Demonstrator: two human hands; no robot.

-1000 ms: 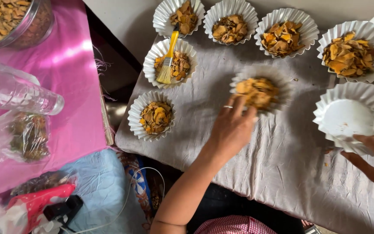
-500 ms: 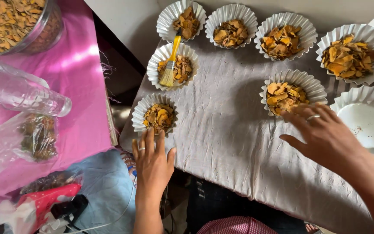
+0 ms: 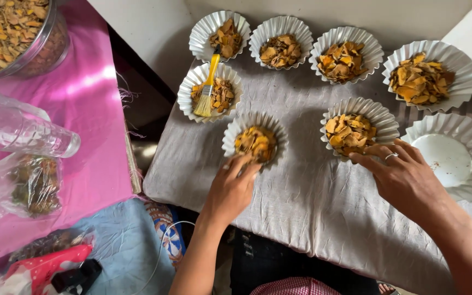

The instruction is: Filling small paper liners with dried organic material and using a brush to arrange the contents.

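On the grey cloth: seven white fluted paper cups, six of them filled with dried orange-brown chips, stand on the grey cloth (image 3: 312, 202) spread over the board before me.
Left hand: my left hand (image 3: 230, 188) lies flat on the cloth, fingers spread and clamped on nothing, the fingertips touching the near rim of the near-left cup (image 3: 255, 141).
Right hand: my right hand (image 3: 405, 177), a ring on one finger, is open with fingers stretched left; the tips touch the near rim of the near-middle cup (image 3: 359, 128). It grips nothing.
Hands to each other: well apart, each at its own cup.
Empty cup: a larger empty fluted cup (image 3: 454, 155) sits just right of my right hand, at the right edge.
Brush: a yellow-handled brush (image 3: 207, 87) rests tilted in the left cup (image 3: 210, 92), bristles toward me.
Far row: four filled cups, from the far-left cup (image 3: 219, 35) to the far-right cup (image 3: 430, 76).
Left of the board: a pink cloth (image 3: 83, 109) bears a glass bowl (image 3: 15, 33) of the same chips, far left, a clear glass (image 3: 25, 131) lying on its side, and a plastic bag (image 3: 28, 186) with dark bits.
Near left: a pale blue cloth (image 3: 121, 246).
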